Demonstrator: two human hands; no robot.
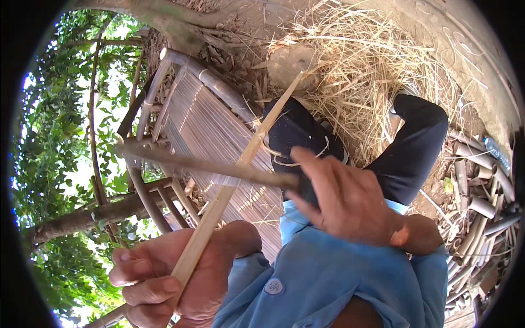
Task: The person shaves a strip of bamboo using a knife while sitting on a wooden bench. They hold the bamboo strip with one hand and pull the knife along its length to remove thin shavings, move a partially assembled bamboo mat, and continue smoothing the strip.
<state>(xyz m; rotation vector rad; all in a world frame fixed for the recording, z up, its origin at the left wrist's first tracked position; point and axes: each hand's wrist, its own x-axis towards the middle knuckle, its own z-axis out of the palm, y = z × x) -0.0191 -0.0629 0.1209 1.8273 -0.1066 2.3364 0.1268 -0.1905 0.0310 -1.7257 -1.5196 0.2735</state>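
The left hand (pixel 164 279), near and low in the scene, is clenched around the lower end of a pale bamboo strip (pixel 229 186). The strip rises from that grip, slanting up and to the right, its far tip ending over the straw pile (pixel 355 65).

The right hand (pixel 350 202), at centre right, grasps the handle end of a long dark blade (pixel 202 164); the fingers are wrapped over it, thumb side toward the left. The blade runs leftward, nearly level, and crosses the bamboo strip about midway along it. The two appear to touch at the crossing, though motion blur prevents certainty.

Behind the crossing stands a slatted bamboo chair (pixel 202 115), tilted. The person's knee in dark trousers (pixel 298 131) lies just right of the strip. Cut bamboo pieces (pixel 481 202) lie heaped at the far right. Green foliage (pixel 49 136) fills the left.
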